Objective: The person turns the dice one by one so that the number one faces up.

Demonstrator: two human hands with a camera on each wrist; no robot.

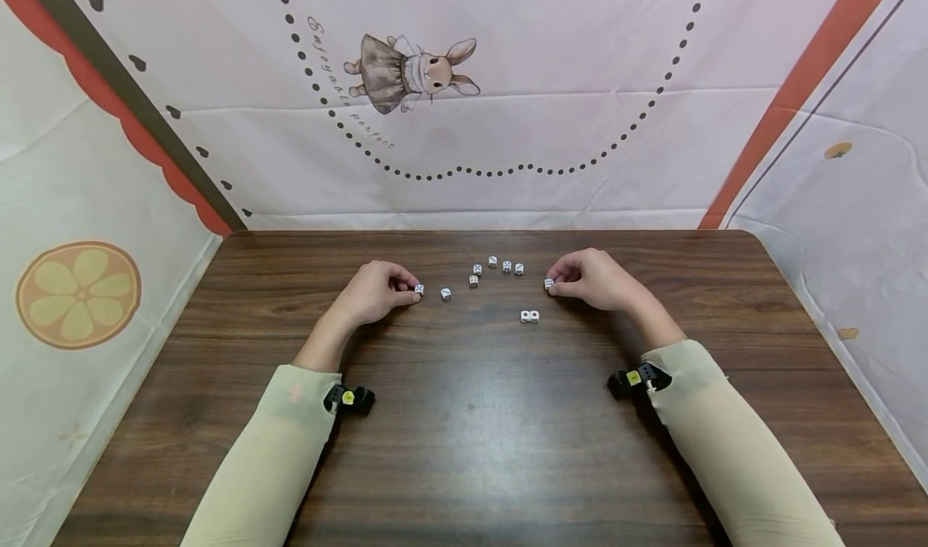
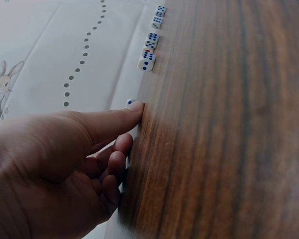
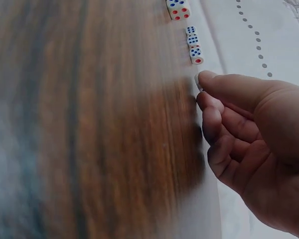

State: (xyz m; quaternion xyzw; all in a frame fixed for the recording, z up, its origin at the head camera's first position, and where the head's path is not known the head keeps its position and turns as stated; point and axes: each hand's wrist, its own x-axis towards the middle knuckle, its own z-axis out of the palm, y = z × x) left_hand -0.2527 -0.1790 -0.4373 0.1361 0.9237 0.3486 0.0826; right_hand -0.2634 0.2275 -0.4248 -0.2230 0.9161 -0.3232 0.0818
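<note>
My left hand point(image 1: 373, 292) pinches a small white die point(image 1: 419, 289) between thumb and fingers at the tabletop. In the left wrist view the thumb covers most of that die point(image 2: 130, 102). On the other side, my right hand point(image 1: 596, 279) holds another white die point(image 1: 548, 284) by thumb and fingertips; just a sliver of the die point(image 3: 197, 81) shows in the right wrist view. A single die point(image 1: 445, 294) lies just right of the left hand. Two dice point(image 1: 530, 317) sit side by side, nearer to me, left of the right hand.
Between the hands, several loose dice form a rough arc, among them a red-dotted die point(image 1: 474, 281) and a die point(image 1: 493, 262) farthest back. The brown wooden table point(image 1: 464, 442) ends at a printed cloth backdrop point(image 1: 551, 128).
</note>
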